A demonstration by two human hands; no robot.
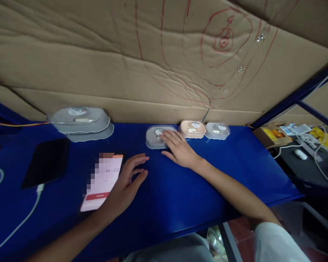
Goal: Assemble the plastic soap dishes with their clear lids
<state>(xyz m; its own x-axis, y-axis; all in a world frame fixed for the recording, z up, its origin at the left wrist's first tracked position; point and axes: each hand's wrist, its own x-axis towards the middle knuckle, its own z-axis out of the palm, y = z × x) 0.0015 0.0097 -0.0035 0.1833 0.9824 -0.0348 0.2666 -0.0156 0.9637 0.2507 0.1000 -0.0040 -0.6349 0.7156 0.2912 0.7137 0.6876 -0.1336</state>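
right hand [179, 145]: i have it laid over the right side of a grey container [153, 139]; the fingers are extended and released, resting across the clear lid rather than clenched, with the thumb spread out towards me
grey container: it sits on the blue table [166, 203], close to the cardboard wall [93, 69], with a round label and a small pale piece on top, both partly under my fingers
left hand [125, 178]: i see it palm inward, fingers loosely bent, thumb apart from them, nothing grasped; it overlaps the edge of the lit phone [102, 185], and i cannot tell whether it touches it
phone: face up, a red bar low on its screen
peach container [191, 130]: right of the grey one, beyond my right hand; a pale container [217, 131] is just beside it
stacked containers [80, 121]: well to the left, by the cardboard; the view blurs there, so i would say two, perhaps more
dark tablet [46, 162]: flat, left of the phone, with a white cable [30, 214] running from its lower edge
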